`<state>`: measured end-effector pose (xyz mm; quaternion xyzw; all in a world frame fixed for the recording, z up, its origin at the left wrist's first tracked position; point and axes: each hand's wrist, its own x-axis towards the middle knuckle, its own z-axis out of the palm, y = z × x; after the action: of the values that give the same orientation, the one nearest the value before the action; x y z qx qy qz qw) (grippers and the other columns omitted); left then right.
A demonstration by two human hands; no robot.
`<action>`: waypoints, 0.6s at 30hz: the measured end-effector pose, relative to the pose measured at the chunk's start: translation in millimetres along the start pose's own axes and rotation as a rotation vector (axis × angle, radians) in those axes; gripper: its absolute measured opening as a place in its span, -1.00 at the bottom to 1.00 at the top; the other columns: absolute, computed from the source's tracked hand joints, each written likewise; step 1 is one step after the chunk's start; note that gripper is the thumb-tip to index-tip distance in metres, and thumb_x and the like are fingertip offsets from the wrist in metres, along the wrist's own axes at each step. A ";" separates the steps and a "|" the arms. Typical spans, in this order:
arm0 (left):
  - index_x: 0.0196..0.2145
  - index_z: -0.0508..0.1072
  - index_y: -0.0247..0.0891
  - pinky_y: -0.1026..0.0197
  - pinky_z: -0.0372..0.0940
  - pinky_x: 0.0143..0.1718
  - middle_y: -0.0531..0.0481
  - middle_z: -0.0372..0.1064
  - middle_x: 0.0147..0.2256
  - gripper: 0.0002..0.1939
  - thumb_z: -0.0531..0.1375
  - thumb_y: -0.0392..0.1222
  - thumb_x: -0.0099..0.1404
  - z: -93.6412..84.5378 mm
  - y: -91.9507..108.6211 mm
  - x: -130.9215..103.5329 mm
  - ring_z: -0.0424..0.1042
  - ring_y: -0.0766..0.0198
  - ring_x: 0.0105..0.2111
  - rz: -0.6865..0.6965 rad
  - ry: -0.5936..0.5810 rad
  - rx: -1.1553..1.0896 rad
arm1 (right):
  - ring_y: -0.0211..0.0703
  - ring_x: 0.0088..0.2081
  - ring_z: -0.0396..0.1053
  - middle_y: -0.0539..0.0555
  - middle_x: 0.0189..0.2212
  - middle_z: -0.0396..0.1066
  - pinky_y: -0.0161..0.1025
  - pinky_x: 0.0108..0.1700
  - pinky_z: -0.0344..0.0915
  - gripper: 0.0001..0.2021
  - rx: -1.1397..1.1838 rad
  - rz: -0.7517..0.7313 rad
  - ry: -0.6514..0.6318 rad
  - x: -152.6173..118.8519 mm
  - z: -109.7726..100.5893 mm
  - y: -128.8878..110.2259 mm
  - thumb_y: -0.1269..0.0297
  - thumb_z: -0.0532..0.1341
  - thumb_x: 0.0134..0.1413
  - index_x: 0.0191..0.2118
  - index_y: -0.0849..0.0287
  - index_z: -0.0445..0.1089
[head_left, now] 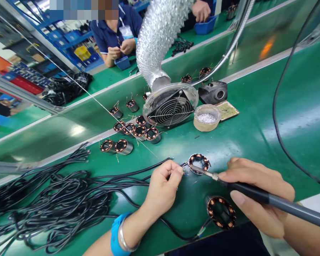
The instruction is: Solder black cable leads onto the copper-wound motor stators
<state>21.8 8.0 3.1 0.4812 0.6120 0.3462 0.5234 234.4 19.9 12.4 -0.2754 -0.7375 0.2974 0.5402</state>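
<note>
My right hand [258,193] grips a soldering iron [245,190] with a black and grey handle. Its metal tip reaches the left rim of a copper-wound motor stator [199,163] lying on the green bench. At that same spot my left hand [165,183] is closed in a pinch on a thin wire [185,164] beside the stator; the fingers partly hide the wire. Closer to me, between the hands, lies a second stator [221,212] with a black cable [180,234] whose coloured wire ends lie next to it.
Black cables [77,199] are heaped at the left. Several stators [140,131] stand behind, near a round fume extractor [173,110] on a silver duct [160,35]. A solder tub [206,119] and an iron holder [213,93] are nearby. Across the partition, a co-worker's hands [121,49] work above a blue bin [122,63].
</note>
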 end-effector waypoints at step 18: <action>-0.41 0.19 -0.21 0.26 0.01 -0.42 0.13 0.07 -0.49 -0.62 -0.07 0.08 0.46 -12.5 0.9 -7.6 0.05 0.34 -0.47 0.110 -0.276 0.095 | -0.29 -0.49 0.34 -0.02 -0.47 0.43 -0.32 -0.41 0.30 -0.72 -0.123 -0.232 -0.283 19.7 30.6 32.3 0.55 0.10 0.22 -0.03 0.16 0.41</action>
<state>9.8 2.1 8.9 0.5812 0.5228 0.2756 0.5595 202.5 51.6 -6.3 -0.1761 -0.8498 0.2233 0.4438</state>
